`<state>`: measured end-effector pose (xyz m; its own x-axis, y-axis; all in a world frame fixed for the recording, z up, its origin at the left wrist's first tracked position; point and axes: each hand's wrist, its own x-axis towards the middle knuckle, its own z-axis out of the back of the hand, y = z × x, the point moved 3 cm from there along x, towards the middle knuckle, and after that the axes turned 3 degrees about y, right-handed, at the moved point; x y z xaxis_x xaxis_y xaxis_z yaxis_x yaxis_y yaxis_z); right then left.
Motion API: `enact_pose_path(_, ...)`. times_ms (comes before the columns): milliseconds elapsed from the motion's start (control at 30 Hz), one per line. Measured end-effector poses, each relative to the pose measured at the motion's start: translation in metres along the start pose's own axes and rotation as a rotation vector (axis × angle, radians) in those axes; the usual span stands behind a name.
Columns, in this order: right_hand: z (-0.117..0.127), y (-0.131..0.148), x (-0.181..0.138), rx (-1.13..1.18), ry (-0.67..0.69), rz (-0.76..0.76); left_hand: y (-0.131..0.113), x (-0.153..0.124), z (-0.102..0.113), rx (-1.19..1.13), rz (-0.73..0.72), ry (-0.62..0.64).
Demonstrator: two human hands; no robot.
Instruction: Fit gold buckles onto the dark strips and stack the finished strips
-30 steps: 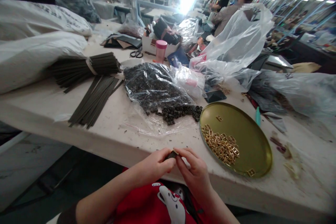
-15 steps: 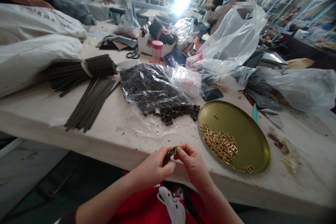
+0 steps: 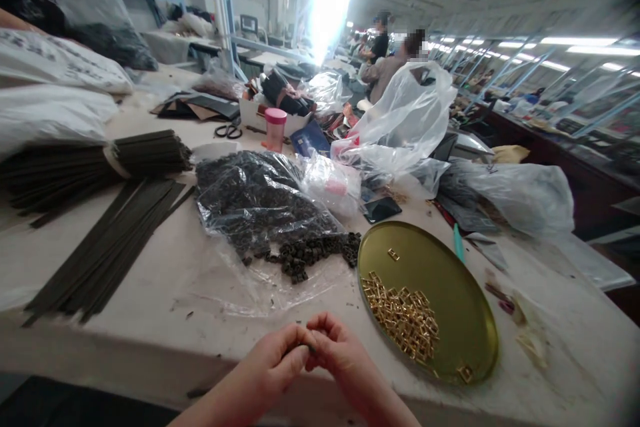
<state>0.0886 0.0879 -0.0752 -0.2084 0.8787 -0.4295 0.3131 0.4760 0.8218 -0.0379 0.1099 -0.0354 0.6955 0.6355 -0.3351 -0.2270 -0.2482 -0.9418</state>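
My left hand (image 3: 277,360) and my right hand (image 3: 335,353) meet at the table's front edge, fingers curled and pinched together on a small dark piece (image 3: 311,348) that is mostly hidden between them. Just right of my hands lies a round gold tray (image 3: 450,280) holding a heap of small gold square buckles (image 3: 403,313). Ahead of my hands a clear plastic bag (image 3: 260,203) spills several small dark loops (image 3: 310,253) onto the table.
Dark strips (image 3: 107,247) lie loose at the left, with a tied bundle (image 3: 95,163) behind them. A pink cup (image 3: 275,128), scissors (image 3: 229,131), a phone (image 3: 381,209), a teal pen (image 3: 458,243) and big plastic bags (image 3: 405,120) crowd the back. People work farther off.
The view has tilted up and shifted, so the table sits lower and my hands are near the bottom edge. My fingers have closed more tightly over the dark piece.
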Motion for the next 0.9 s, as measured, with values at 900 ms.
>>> enact_pose_path(900, 0.001, 0.037, -0.011, -0.635, -0.028, 0.318, -0.006, 0.008, 0.009, 0.172, -0.060, -0.310)
